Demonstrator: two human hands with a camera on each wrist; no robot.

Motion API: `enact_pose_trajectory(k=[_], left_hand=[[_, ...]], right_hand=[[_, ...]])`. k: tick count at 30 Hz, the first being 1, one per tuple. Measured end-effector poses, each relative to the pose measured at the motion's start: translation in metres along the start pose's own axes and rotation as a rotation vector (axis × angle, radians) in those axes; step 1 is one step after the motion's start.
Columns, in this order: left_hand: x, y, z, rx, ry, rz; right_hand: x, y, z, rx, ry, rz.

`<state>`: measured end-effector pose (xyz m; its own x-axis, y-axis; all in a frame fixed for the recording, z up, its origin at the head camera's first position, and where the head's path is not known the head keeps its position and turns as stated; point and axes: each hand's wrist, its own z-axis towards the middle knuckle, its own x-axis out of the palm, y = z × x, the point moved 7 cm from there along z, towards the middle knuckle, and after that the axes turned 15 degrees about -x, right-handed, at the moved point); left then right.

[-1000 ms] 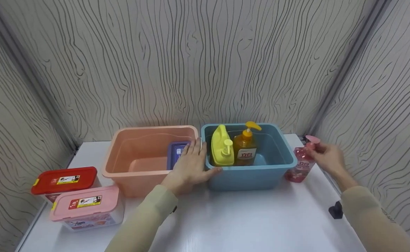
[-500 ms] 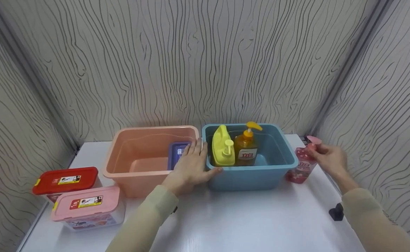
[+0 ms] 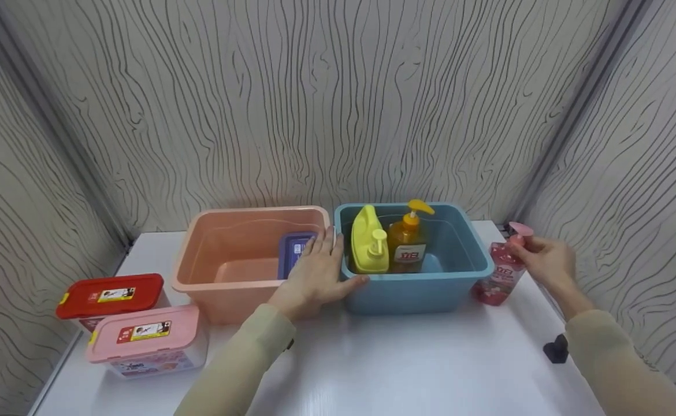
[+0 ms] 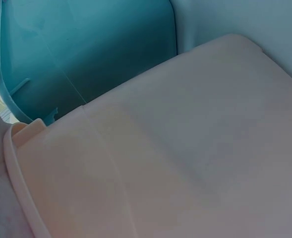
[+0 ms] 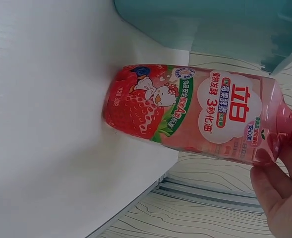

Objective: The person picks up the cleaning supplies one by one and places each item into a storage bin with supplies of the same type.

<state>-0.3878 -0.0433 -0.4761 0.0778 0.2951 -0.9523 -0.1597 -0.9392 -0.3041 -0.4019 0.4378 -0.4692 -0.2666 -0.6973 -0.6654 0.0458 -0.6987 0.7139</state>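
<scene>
The right hand's [image 3: 549,266] fingers are gripping the neck of the bottle [image 3: 498,282] at the right of the head view, seemingly the grasping step, with the next move probably calling for a steady lift above the blue bin [image 3: 413,297]. The bottle's long axis is running from base, lower left, to pump, upper right. Mid-frame, the left hand [image 3: 312,274] is resting straight-fingered across the peach bin's [image 3: 234,303] edge.

Glare is whitening the desk [image 3: 419,364] toward its front edge; 1 of 3 views, the left wrist's, is looking dim.
</scene>
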Motion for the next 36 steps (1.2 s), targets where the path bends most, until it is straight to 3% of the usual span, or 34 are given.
enact_pose_trajectory(k=[16,23,36], left_hand=[[-0.001,0.001,-0.003,-0.017,0.028,-0.028],[0.0,-0.001,0.0,0.003,0.001,0.018],[-0.001,-0.002,0.0,0.008,-0.006,0.027]], right_hand=[[-0.021,0.016,0.001,-0.001,-0.016,0.002],[-0.032,0.023,-0.003,-0.036,-0.026,-0.064],[-0.054,0.041,-0.003,-0.073,-0.036,-0.053]])
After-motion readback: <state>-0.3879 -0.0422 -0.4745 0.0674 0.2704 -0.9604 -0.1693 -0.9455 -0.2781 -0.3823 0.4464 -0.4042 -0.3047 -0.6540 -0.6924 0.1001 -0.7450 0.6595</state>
